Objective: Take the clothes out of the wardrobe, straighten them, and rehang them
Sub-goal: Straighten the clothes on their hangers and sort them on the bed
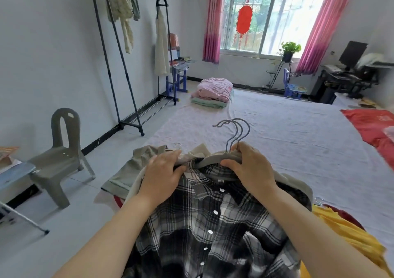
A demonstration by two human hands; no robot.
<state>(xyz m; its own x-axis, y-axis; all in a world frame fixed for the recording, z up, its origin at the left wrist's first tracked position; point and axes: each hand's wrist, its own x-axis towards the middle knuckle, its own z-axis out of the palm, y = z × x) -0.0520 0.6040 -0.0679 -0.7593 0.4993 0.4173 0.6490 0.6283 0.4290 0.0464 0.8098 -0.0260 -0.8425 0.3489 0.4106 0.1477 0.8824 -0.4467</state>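
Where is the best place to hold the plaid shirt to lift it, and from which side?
Probably by the hangers at its collar, from above. The right hand already grips them below the hooks, which point away over the bed. The plaid shirt itself is limp; the left hand only rests on its shoulder.

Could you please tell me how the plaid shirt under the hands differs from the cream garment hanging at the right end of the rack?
The plaid shirt lies on the bed; the cream garment hangs upright from the rack. The plaid shirt is black-and-white checked with white buttons; the cream garment is plain and pale. The left hand rests on the plaid shirt; nothing touches the cream garment.
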